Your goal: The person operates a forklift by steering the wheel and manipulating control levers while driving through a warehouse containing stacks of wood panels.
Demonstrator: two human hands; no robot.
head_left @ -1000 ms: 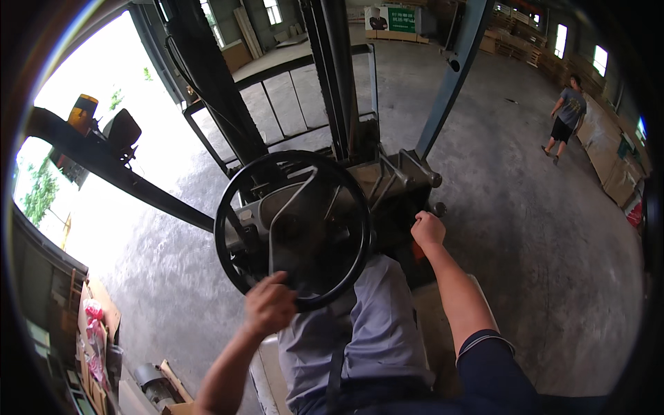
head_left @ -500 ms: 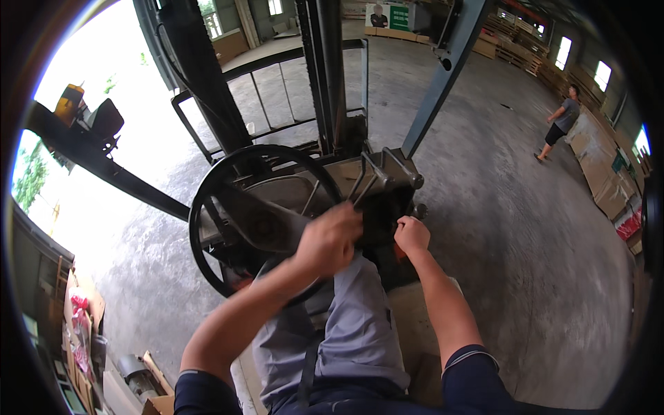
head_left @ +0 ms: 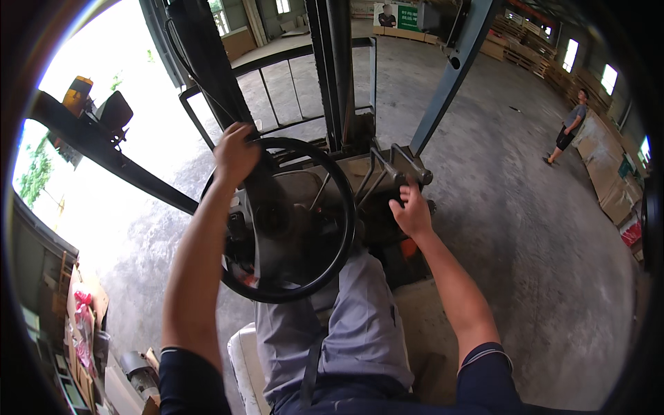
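Sitting at the controls of a forklift, a person in grey trousers (head_left: pixel 363 311) and dark short sleeves looks down on a black steering wheel (head_left: pixel 349 220). The wheel stands just in front of the knees, its lower rim above the lap. The left hand (head_left: pixel 236 155) is on the wheel's far left part, its fingers curled together over the rim, with the bare forearm reaching up along the wheel's left side.

The right hand (head_left: pixel 413 209) is raised to the right of the wheel, off its rim. Its thumb stands apart from the fingers, which point up, partly bent and loosely parted. They are close to the knobbed ends of the levers (head_left: pixel 427 177), which rise beyond the wheel on its right; whether a fingertip touches a knob is hard to make out from this angle.

Beyond the wheel stand a dark mast (head_left: pixel 332 76) and a barred metal frame (head_left: pixel 294 86). A blue-grey post (head_left: pixel 449 86) slants up to the wheel's far right, and a black post (head_left: pixel 117 159) with a yellow lamp (head_left: pixel 77 95) runs out to its left. Well apart from the wheel, at far right, another person (head_left: pixel 570 128) in a grey top and dark shorts stands beside brown panels (head_left: pixel 602 162).
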